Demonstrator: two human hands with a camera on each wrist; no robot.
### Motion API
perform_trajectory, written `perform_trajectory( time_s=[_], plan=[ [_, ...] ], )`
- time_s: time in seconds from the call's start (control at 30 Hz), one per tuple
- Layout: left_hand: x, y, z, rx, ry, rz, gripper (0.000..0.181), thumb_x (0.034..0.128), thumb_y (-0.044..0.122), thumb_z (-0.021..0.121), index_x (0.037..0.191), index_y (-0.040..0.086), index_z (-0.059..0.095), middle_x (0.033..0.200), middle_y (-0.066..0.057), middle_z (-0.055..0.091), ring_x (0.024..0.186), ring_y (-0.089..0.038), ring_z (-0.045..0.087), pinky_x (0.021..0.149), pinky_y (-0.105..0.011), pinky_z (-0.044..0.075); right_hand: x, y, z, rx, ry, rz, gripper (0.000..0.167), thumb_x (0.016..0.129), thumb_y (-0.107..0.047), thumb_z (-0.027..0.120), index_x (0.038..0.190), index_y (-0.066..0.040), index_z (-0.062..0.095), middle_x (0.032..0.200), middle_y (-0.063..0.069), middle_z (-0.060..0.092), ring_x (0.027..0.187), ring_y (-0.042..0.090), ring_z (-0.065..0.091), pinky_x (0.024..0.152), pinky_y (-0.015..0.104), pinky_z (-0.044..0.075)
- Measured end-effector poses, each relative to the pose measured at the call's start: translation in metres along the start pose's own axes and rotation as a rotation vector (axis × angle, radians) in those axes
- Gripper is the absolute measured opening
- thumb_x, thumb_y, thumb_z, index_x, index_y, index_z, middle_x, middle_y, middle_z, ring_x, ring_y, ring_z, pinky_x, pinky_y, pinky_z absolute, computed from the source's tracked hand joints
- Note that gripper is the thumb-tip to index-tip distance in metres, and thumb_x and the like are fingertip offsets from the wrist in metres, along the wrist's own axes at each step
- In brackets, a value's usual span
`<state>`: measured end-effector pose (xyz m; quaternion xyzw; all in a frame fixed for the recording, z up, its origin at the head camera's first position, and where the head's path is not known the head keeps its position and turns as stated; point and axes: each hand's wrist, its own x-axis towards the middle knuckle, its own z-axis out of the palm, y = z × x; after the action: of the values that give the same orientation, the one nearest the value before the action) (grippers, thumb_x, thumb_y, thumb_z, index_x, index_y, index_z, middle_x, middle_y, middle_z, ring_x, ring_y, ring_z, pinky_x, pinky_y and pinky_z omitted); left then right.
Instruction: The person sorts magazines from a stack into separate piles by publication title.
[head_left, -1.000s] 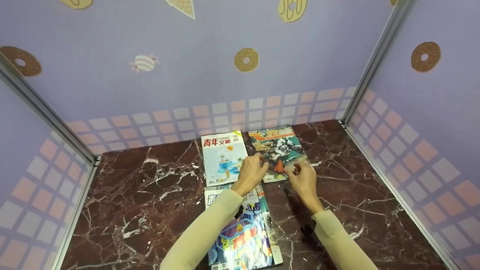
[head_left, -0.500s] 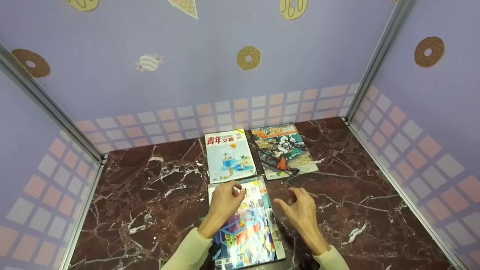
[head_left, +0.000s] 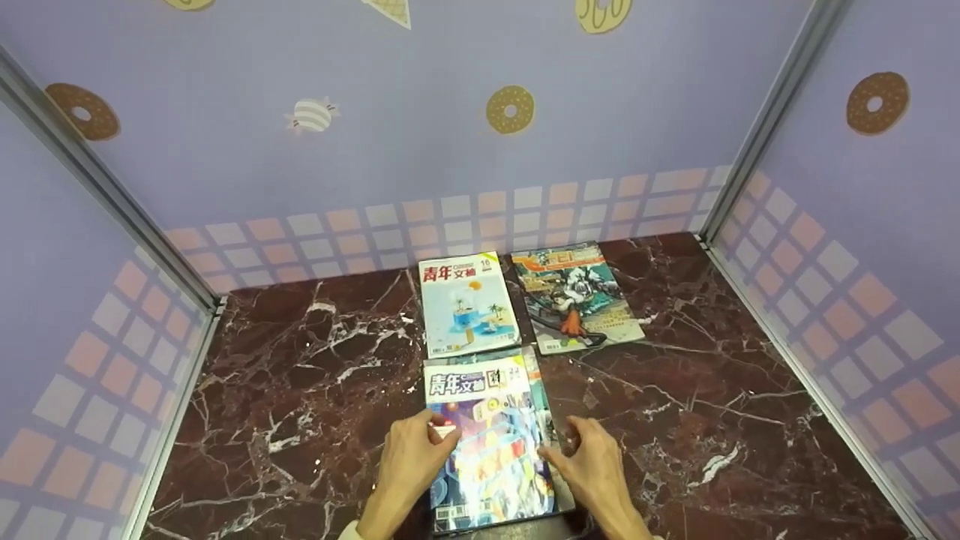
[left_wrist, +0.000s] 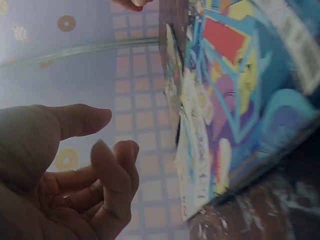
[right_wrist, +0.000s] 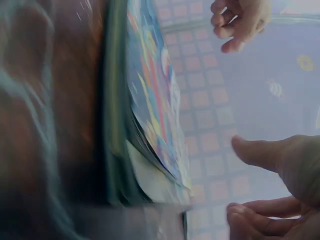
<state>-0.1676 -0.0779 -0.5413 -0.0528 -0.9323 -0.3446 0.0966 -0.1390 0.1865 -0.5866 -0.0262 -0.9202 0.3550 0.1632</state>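
Note:
A stack of magazines lies near the front, its top one (head_left: 487,450) purple and blue with a white title band; another cover's edge shows beneath it on the right. The left hand (head_left: 409,457) hovers at the stack's left edge, fingers bent with a gap to the thumb. By the right edge is the right hand (head_left: 596,469), thumb and fingers apart. In the left wrist view the left hand (left_wrist: 85,170) holds nothing beside the colourful cover (left_wrist: 230,75). The right wrist view shows the right hand (right_wrist: 275,185) empty near the stack's side (right_wrist: 117,115).
Behind the stack lie a white-and-blue magazine (head_left: 469,307) and, right of it, a green comic-style magazine (head_left: 581,300). They rest on a dark red marbled table (head_left: 322,405). Lilac walls (head_left: 420,90) with metal corner rails (head_left: 772,112) enclose the back and sides.
Both hands have come back from the green magazine at the rear right to the two sides of the front stack. That magazine lies uncovered by hands now.

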Motion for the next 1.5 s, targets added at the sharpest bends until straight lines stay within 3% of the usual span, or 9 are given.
perform_trajectory(
  time_s=[0.23,0.47,0.7,0.8,0.93,1.03,1.1,1.3,1.5],
  plan=[
    [-0.026,-0.021,0.012,0.05,-0.015,-0.151,0.037,0.0805,0.028,0.094,0.101,0.002,0.079,0.07,0.002,0.069,0.063,-0.012,0.061,0.061,-0.036,0.054,-0.019,-0.002,0.005,-0.002,-0.183,0.035,0.042,0.074,-0.032,0.101,0.092,-0.008,0.071,0.081,-0.001,0.062,0.068,0.003,0.045,0.063,0.024,0.042],
    [-0.041,-0.034,0.021,0.03,-0.08,-0.231,0.04,0.08,0.029,0.095,0.101,0.001,0.076,0.071,-0.001,0.071,0.064,-0.018,0.067,0.063,-0.042,0.057,-0.027,0.001,0.009,0.014,-0.282,0.04,0.044,0.078,-0.033,0.098,0.078,-0.012,0.06,0.073,-0.003,0.052,0.062,0.004,0.039,0.059,0.023,0.035],
    [-0.046,-0.088,0.064,0.022,-0.066,-0.236,0.048,0.0674,0.039,0.102,0.093,0.01,0.075,0.064,0.008,0.066,0.06,-0.01,0.06,0.061,-0.037,0.054,-0.03,-0.004,0.012,-0.041,-0.278,0.048,0.049,0.076,-0.033,0.099,0.072,-0.013,0.054,0.071,-0.005,0.045,0.062,0.008,0.037,0.059,0.024,0.034],
    [-0.047,-0.099,0.071,0.018,-0.091,-0.236,0.055,0.065,0.049,0.103,0.094,0.011,0.075,0.065,0.011,0.064,0.061,-0.008,0.059,0.063,-0.036,0.055,-0.03,-0.005,0.012,-0.073,-0.267,0.047,0.047,0.075,-0.033,0.1,0.073,-0.012,0.058,0.072,-0.003,0.049,0.064,0.01,0.043,0.059,0.028,0.038],
    [-0.048,-0.098,0.07,0.006,-0.132,-0.264,0.06,0.0643,0.052,0.103,0.095,0.009,0.075,0.067,0.008,0.064,0.061,-0.01,0.059,0.063,-0.037,0.055,-0.033,0.006,0.021,-0.064,-0.21,0.015,0.042,0.073,-0.034,0.099,0.076,-0.01,0.064,0.072,0.0,0.056,0.065,0.014,0.052,0.059,0.037,0.044],
    [-0.048,-0.097,0.068,-0.008,-0.142,-0.279,0.058,0.0646,0.048,0.104,0.095,0.008,0.076,0.067,0.007,0.064,0.061,-0.011,0.06,0.063,-0.037,0.055,-0.036,0.014,0.029,-0.024,-0.19,0.014,0.041,0.074,-0.033,0.099,0.077,-0.012,0.064,0.067,-0.005,0.055,0.061,0.011,0.049,0.056,0.035,0.041],
    [-0.048,-0.096,0.067,-0.015,-0.147,-0.287,0.056,0.0656,0.047,0.104,0.095,0.007,0.076,0.068,0.006,0.065,0.062,-0.012,0.06,0.064,-0.038,0.056,-0.036,0.02,0.034,0.006,-0.202,0.038,0.04,0.076,-0.033,0.098,0.078,-0.013,0.064,0.064,-0.008,0.053,0.058,0.009,0.045,0.055,0.033,0.039],
    [-0.048,-0.096,0.065,-0.044,-0.181,-0.32,0.054,0.0699,0.045,0.102,0.097,0.005,0.078,0.07,0.004,0.068,0.065,-0.013,0.064,0.066,-0.039,0.059,-0.037,0.024,0.041,0.01,-0.235,0.119,0.04,0.079,-0.028,0.097,0.1,-0.005,0.073,0.072,-0.004,0.067,0.064,0.009,0.058,0.061,0.035,0.05],
    [-0.05,-0.097,0.067,-0.044,-0.177,-0.334,0.05,0.0708,0.043,0.102,0.093,0.006,0.077,0.068,0.005,0.067,0.064,-0.014,0.062,0.065,-0.037,0.056,-0.04,0.021,0.04,0.068,-0.235,0.119,0.035,0.083,-0.021,0.095,0.101,-0.002,0.071,0.07,-0.004,0.062,0.055,0.004,0.06,0.056,0.03,0.051]
  ],
)
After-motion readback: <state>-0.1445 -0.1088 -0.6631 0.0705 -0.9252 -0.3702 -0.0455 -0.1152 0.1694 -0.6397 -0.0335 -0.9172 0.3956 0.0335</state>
